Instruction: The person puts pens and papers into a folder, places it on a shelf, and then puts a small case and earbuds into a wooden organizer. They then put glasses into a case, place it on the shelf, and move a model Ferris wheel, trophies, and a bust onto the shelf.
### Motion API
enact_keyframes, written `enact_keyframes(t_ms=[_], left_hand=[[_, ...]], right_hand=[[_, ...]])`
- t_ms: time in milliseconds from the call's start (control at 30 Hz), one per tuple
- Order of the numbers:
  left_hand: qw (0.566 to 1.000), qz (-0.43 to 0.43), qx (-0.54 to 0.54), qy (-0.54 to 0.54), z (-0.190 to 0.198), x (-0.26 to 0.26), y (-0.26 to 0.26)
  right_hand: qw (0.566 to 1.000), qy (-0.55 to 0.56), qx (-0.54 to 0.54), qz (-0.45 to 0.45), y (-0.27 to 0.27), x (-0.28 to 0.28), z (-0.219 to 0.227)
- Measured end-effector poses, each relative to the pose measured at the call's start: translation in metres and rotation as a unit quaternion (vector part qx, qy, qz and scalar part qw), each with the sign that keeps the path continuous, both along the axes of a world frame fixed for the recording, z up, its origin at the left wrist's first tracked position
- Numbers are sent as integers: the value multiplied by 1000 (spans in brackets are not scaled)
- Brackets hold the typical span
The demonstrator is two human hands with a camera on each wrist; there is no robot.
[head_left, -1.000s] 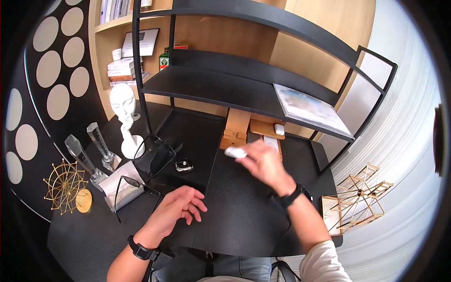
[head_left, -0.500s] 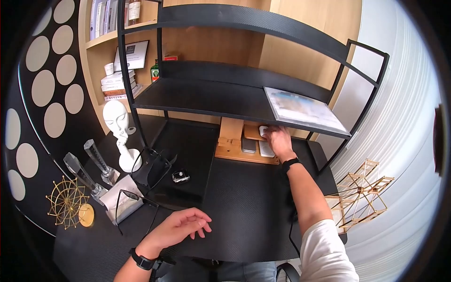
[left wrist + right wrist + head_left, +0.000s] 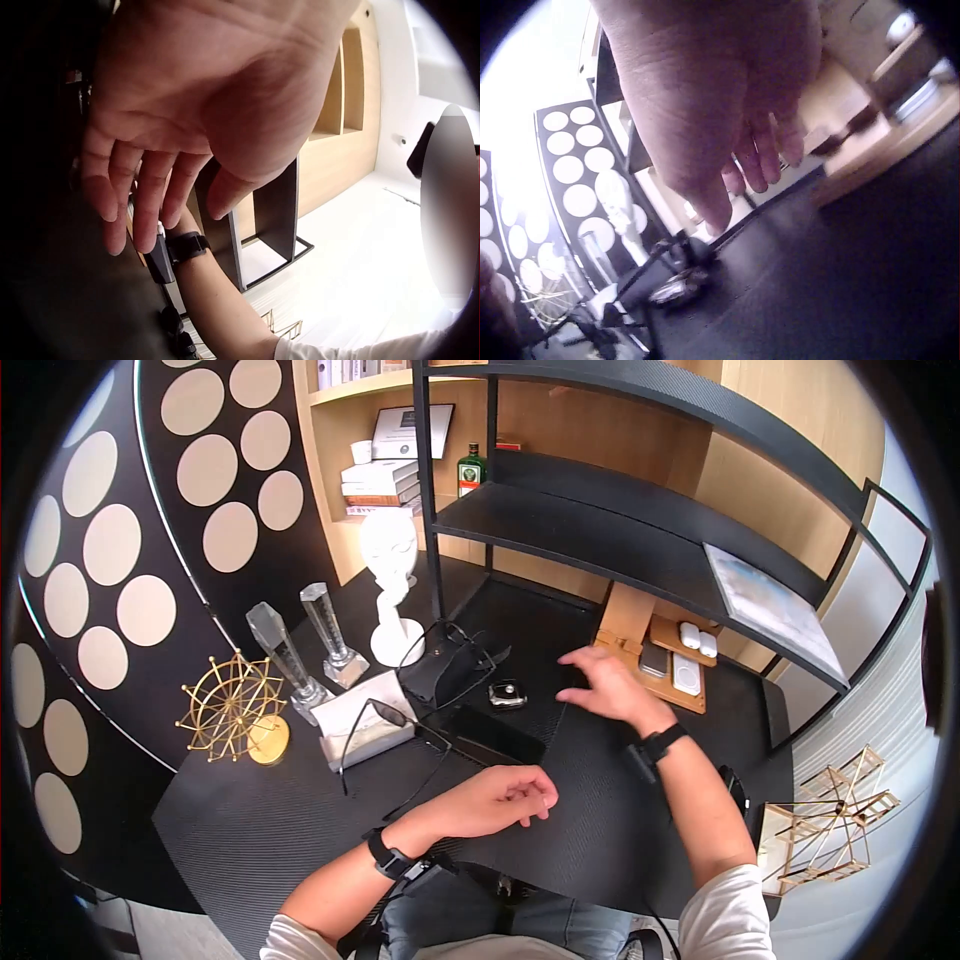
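My right hand (image 3: 608, 685) hovers over the desk just left of a wooden desk organizer (image 3: 672, 694), fingers extended, holding nothing. On the organizer's upper ledge sit two small white rounded cases (image 3: 698, 640). A grey flat device (image 3: 655, 659) and a white flat device (image 3: 686, 674) lie in its lower part. Left of the right hand is a small silver-and-black watch-like object (image 3: 507, 695). My left hand (image 3: 492, 800) is near the front of the desk, palm turned inward with fingers loosely bent and empty. Beyond it lies a dark flat panel (image 3: 495, 733).
Eyeglasses (image 3: 385, 725) lean on a white box (image 3: 362, 718); a black case (image 3: 450, 670) is behind them. Crystal trophies (image 3: 333, 635), a white face sculpture (image 3: 390, 585) and a gold wheel ornament (image 3: 232, 705) stand left. A black shelf (image 3: 590, 540) overhangs the organizer.
My right hand carried a white rounded case to the organizer's ledge and let go of it, then drew back leftward. The head view has swung left. My left hand stays low, still empty.
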State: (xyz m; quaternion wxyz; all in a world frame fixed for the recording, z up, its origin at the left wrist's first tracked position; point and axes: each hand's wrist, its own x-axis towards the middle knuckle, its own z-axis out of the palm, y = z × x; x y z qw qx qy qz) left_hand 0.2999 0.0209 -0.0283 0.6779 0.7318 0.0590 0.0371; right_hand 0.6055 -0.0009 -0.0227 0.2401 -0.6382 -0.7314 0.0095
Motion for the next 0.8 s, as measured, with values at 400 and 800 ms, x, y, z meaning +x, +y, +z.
enact_keyframes(t_ms=[400,800], left_hand=[[967,148,-205,-39,4,2,-3],[922,198,-331,-50,-5,9,-20]], right_hand=[[980,191,-17,52,-5,-42,-11],[995,44,7,94,-119,-112,73]])
